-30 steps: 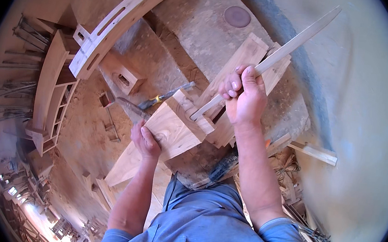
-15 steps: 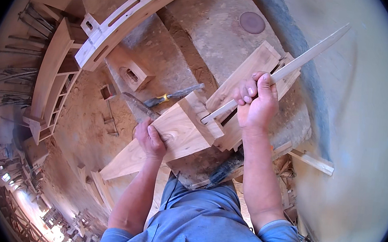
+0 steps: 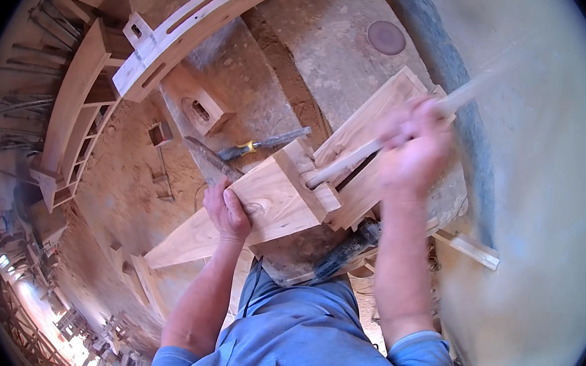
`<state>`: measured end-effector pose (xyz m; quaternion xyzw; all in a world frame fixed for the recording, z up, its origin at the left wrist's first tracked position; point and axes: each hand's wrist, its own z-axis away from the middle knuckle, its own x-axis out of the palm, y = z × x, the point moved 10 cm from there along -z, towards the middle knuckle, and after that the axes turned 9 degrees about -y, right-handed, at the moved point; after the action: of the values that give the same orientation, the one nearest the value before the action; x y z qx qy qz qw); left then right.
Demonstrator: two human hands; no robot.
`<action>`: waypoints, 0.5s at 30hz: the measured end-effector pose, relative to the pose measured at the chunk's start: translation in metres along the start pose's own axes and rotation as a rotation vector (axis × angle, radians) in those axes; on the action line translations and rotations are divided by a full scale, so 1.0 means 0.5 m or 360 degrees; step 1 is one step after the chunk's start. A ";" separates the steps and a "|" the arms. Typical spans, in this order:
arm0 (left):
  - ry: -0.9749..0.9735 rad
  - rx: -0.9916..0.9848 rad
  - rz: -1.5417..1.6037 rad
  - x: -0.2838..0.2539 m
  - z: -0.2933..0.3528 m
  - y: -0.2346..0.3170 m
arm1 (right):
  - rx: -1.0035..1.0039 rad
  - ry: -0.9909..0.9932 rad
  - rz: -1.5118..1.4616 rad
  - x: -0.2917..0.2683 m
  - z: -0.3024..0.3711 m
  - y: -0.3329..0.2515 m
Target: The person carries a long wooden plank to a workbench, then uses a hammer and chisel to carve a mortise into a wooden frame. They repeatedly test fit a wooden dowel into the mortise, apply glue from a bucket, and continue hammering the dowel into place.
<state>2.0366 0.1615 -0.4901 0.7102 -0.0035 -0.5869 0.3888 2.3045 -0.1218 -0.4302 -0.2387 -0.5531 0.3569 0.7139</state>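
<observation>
My left hand (image 3: 227,210) is closed over the edge of a broad, tapering wooden board (image 3: 274,194), steadying it across the bench. At the board's upper right end are cut shoulders and a notch. A long pale wooden stick (image 3: 351,162) runs slantwise, its lower end in that notch. My right hand (image 3: 416,145), blurred by motion, is wrapped round the stick, whose far part is smeared too. Beneath the stick lies another wooden piece (image 3: 377,113) with a dark slot. A chisel (image 3: 263,143) with a yellow and dark handle lies just beyond the board, near a dark flat tool (image 3: 210,159).
A curved, slotted wooden rail (image 3: 195,29) and a mortised block (image 3: 198,107) lie at the far left. A round brown disc (image 3: 386,38) rests on the worktop. Further left stands a curved wooden frame (image 3: 77,113). A dark-handled tool (image 3: 347,248) lies near my waist.
My right hand has moved up and to the right, away from the board. The stick's lower end stays at the notch. My left hand and the board hold nearly the same place.
</observation>
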 end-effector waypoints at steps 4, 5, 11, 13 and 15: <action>0.0021 -0.0019 0.0041 -0.005 0.002 -0.007 | -0.0376 -0.0561 0.0053 0.156 -0.045 -0.240; 0.0016 -0.0017 0.0047 -0.005 0.009 -0.017 | -0.0277 -0.0654 0.0157 0.182 -0.030 -0.241; 0.0039 0.0010 0.0009 -0.004 0.001 -0.001 | 0.0506 -0.0519 0.0937 0.032 0.078 -0.069; 0.0031 -0.0004 -0.0004 -0.006 0.004 -0.004 | 0.0636 -0.0673 0.1572 -0.049 0.124 -0.031; 0.0016 -0.0022 -0.0013 -0.004 0.006 -0.010 | 0.0581 -0.0860 0.1937 -0.066 0.154 -0.048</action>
<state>2.0313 0.1644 -0.4911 0.7104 0.0052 -0.5849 0.3913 2.2319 -0.1667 -0.4119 -0.2853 -0.4103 0.8286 0.2524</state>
